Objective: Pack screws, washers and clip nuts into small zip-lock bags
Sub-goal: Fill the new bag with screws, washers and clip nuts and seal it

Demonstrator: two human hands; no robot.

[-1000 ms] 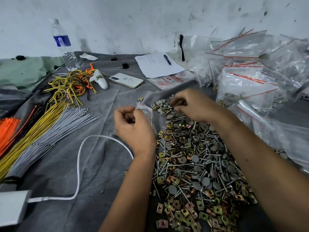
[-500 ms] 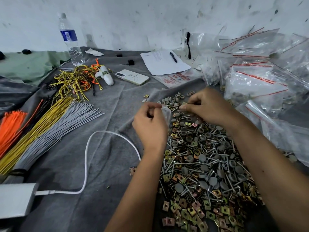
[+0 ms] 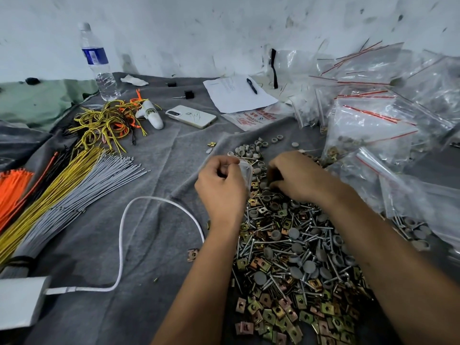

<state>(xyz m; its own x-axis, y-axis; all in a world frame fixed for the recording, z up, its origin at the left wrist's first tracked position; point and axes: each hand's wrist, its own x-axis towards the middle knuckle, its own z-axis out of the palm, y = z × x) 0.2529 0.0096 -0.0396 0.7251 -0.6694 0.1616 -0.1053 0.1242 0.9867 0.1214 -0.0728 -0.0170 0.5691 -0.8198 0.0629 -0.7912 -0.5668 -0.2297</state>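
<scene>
A heap of screws, grey washers and brass-coloured clip nuts (image 3: 286, 252) covers the grey cloth in front of me. My left hand (image 3: 221, 188) grips a small clear zip-lock bag (image 3: 245, 171) at the heap's left edge, with the bag's mouth toward my right hand. My right hand (image 3: 296, 178) reaches down into the far part of the heap with curled fingers; what they pinch is hidden under the hand. A cluster of loose grey washers (image 3: 251, 150) lies just beyond both hands.
Filled and empty zip-lock bags with red seals (image 3: 373, 115) pile up at right. Bundles of grey, yellow and orange cable ties (image 3: 57, 195) lie at left. A white cable (image 3: 124, 232), phone (image 3: 191, 116), water bottle (image 3: 98, 63), papers with a pen (image 3: 236, 93) sit further back.
The view has shifted slightly. My right hand has dropped from beside the bag's mouth down into the heap; my left hand keeps its hold on the bag.
</scene>
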